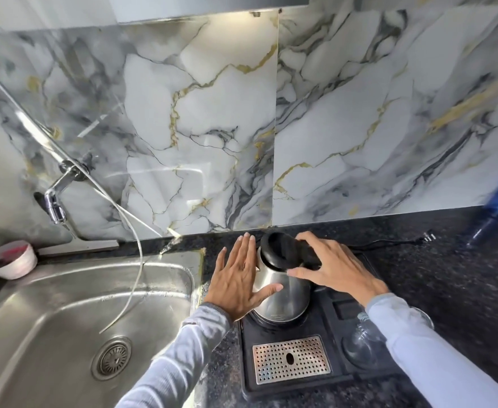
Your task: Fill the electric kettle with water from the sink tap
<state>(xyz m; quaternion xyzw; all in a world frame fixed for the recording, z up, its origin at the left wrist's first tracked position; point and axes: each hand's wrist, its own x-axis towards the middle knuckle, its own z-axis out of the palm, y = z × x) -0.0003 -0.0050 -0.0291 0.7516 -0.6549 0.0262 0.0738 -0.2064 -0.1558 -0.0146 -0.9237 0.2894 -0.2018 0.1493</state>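
Head view: the electric kettle, a steel body with a black lid, sits on a round seat at the back of a black tray on the dark speckled counter. The right hand reaches in from the right and its fingers curl around the black handle at the kettle's top, thumb tip against the steel just under the lid rim, the other fingers wrapped over the far side. The left hand lies flat and spread, palm toward the kettle's left flank; its thumb touches the steel wall, while the four long fingers fan upward just beside the lid, and whether they touch the metal cannot be told. Below the left thumb, the tray carries a perforated metal drip grille; under the right wrist a clear glass rests in a round recess. To the left of the left hand's little finger lies the steel sink with its drain, and a thin white hose dangles into it. The chrome tap projects from the marble wall, well apart from both hands. A small white bowl stands at the sink's far left corner.
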